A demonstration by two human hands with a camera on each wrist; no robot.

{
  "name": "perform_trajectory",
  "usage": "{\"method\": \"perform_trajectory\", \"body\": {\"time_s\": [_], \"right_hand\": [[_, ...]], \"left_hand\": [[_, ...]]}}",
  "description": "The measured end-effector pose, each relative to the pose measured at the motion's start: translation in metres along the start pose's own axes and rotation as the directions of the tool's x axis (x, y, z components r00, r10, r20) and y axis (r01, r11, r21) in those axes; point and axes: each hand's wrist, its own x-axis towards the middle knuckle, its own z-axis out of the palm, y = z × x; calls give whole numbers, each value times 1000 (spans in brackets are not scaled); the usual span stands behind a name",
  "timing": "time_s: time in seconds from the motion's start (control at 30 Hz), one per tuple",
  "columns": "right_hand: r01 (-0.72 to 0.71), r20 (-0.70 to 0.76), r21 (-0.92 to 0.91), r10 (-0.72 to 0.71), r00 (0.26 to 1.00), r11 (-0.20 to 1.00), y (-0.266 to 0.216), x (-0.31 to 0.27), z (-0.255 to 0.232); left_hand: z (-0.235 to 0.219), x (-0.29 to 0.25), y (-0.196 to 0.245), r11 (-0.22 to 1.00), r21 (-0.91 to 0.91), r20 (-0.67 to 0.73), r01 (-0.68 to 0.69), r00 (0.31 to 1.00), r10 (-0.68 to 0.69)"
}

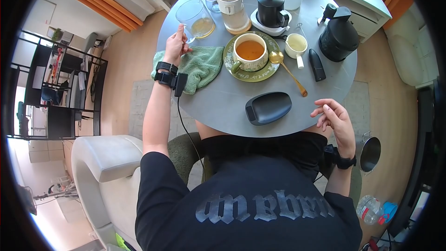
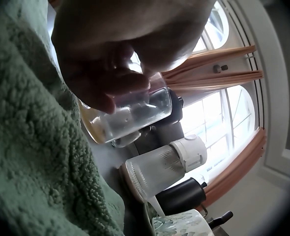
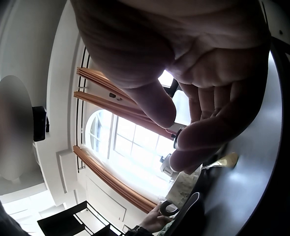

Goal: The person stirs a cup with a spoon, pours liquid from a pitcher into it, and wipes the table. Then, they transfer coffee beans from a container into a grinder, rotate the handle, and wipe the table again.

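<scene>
On the table's left side, my left hand [image 1: 176, 46] grips the handle of a clear glass jug [image 1: 191, 13], thumb pointing up. A little amber liquid lies at the jug's bottom. The left wrist view has curled fingers [image 2: 120, 88] in front of the glass jug [image 2: 145, 110]; they partly hide the handle. A green cloth [image 1: 204, 67] lies beside and below this hand. My right hand [image 1: 337, 123] hangs with loosely bent fingers by the table's front right edge, holding nothing. The black oval tray [image 1: 269, 108] is to its left.
A cup of amber drink [image 1: 251, 51] stands on a green plate [image 1: 228, 67], with a gold spoon [image 1: 290, 75] beside it. Behind are a ribbed glass vessel [image 1: 234, 18] and a black kettle [image 1: 271, 11]. At right are a small white cup [image 1: 296, 44] and a black appliance [image 1: 338, 39].
</scene>
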Motion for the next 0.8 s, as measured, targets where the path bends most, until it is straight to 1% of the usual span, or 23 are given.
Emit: {"method": "perform_trajectory", "body": {"time_s": [0.1, 0.2, 0.23, 0.27, 0.33, 0.4, 0.5, 0.6, 0.63, 0.73, 0.77, 0.8], "right_hand": [[-3, 1, 2, 3, 1000, 1000, 1, 1, 0], [3, 2, 0, -3, 1000, 1000, 0, 1, -1], [5, 1, -1, -5, 1000, 1000, 0, 0, -2], [1, -10, -1, -1, 1000, 1000, 0, 0, -2], [-10, -30, 1, 10, 999, 1000, 1, -1, -2], [-20, -26, -3, 20, 999, 1000, 2, 1, -2], [-36, 0, -10, 36, 999, 999, 4, 8, 0], [-45, 24, -17, 45, 999, 999, 1, 14, 7], [-46, 32, -21, 47, 998, 999, -1, 16, 9], [-31, 33, -55, 33, 999, 998, -4, 20, 15], [-19, 23, -83, 21, 1000, 996, -5, 22, 17], [-8, 13, -110, 10, 1000, 994, -5, 22, 18]], "left_hand": [[-3, -3, 6, 992, 124, -90, 34, 996, -23], [-8, -16, 11, 962, 269, -136, 42, 991, -5], [-9, -25, 8, 910, 411, -173, -60, 975, 142], [-10, -36, 5, 824, 547, -184, -147, 939, 290], [-12, -61, -1, 658, 704, -23, -268, 917, 397], [-19, -88, -5, 455, 809, 142, -373, 875, 463], [-11, -126, -11, 236, 834, 356, -499, 813, 460], [0, -147, -20, 308, 833, 327, -460, 858, 396], [1, -152, -24, 309, 849, 308, -429, 876, 372], [4, -155, -30, 125, 902, 342, -412, 863, 372], [5, -156, -31, 86, 901, 358, -424, 842, 405], [4, -156, -28, 109, 901, 348, -419, 850, 395]]}}
